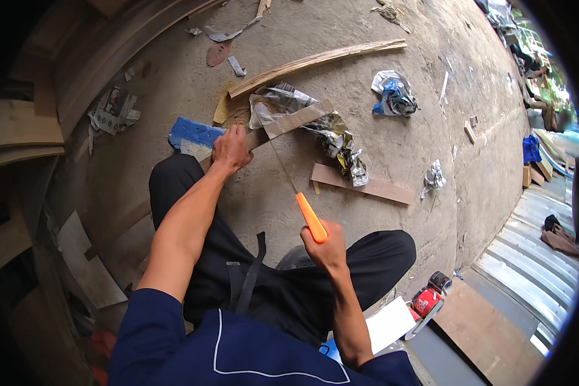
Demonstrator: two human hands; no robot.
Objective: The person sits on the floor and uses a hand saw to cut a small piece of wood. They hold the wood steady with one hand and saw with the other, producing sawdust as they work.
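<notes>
My right hand (328, 248) is wrapped around the orange handle of a hand saw (310, 217). The saw's thin blade points away from me and meets a flat wooden strip (299, 120) just beyond my left hand. With fingers closed over the strip's near part, my left hand (231, 149) holds it down by my left knee. Beside that hand sits a blue-painted block (195, 132), and the strip's near end is partly hidden by my hand and leg. Under the strip's far part lies crumpled newspaper (341, 145), with sawdust near the blade.
A long rough wooden stick (318, 62) lies beyond the strip. Nearer is a short flat board (363, 183). Crumpled paper (394, 93) is scattered on the concrete floor. A red power tool (426, 301) stands at my right; wooden panels (22, 122) line the left side.
</notes>
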